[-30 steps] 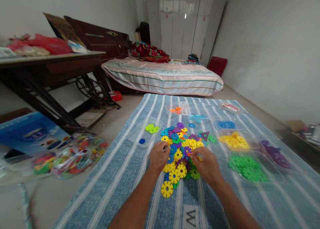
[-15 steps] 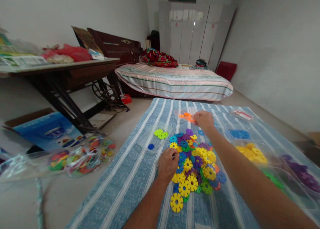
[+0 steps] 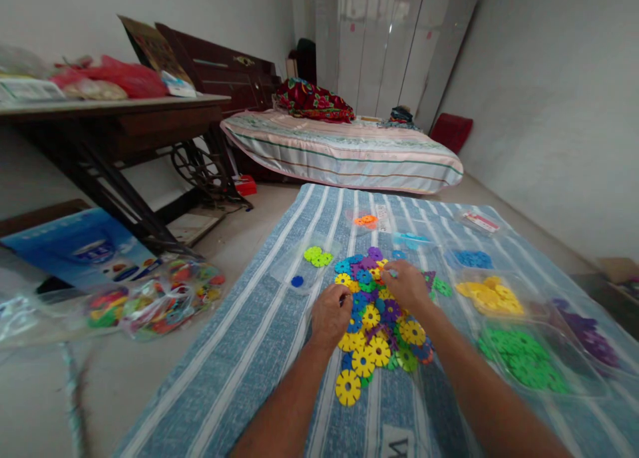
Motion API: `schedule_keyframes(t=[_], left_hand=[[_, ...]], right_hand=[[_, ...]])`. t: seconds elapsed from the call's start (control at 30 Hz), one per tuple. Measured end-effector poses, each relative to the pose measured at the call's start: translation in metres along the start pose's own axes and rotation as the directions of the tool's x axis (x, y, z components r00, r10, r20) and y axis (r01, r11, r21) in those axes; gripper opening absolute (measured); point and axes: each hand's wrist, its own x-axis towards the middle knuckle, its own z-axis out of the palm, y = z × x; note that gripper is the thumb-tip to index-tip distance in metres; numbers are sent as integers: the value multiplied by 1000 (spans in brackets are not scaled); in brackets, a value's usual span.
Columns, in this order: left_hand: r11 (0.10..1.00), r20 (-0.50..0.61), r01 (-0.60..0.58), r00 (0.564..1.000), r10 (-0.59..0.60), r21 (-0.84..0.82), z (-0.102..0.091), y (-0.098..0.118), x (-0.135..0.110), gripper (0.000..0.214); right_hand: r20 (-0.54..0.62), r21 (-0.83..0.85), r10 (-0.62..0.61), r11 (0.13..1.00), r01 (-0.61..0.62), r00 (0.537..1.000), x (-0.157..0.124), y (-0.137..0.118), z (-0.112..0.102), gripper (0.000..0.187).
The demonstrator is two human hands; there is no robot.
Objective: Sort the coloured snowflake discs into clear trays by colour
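Already, trays (image 3: 582,366) near the table's (image 3: 224,378) right edge hold single colours; mixed discs (image 3: 372,310) remain by your hands (image 3: 330,316), grips unclear.

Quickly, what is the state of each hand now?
Left hand: partly closed at the disc pile; whether it holds anything cannot be told.
Right hand: partly closed over the same pile; any held piece is unclear.
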Motion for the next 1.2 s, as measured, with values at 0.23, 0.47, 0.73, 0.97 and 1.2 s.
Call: schedule_keyframes(t=[0.23,0.47,0.73,0.97,1.2], left_hand=[[1000,3,6,1000,-6,-13,0,0,0,11],[1000,19,12,1000,-12,7,0,2,1,12],[1000,55,-18,998,18,-9,2,0,1,13],[999,80,-25,997,23,28,-2,5,2,16],[998,97,-35,995,29,58,-2,4,2,17]], right_hand=[[99,-64,-164,983,171,981,-52,-2,1,14],[53,-86,-162,982,166,985,-83,5,-1,25],[61,-38,-120,992,123,991,-105,17,-20,24],[78,-91,-144,984,150,987,-109,19,-25,24],[26,-93,-173,980,174,985,-113,18,-19,23]])
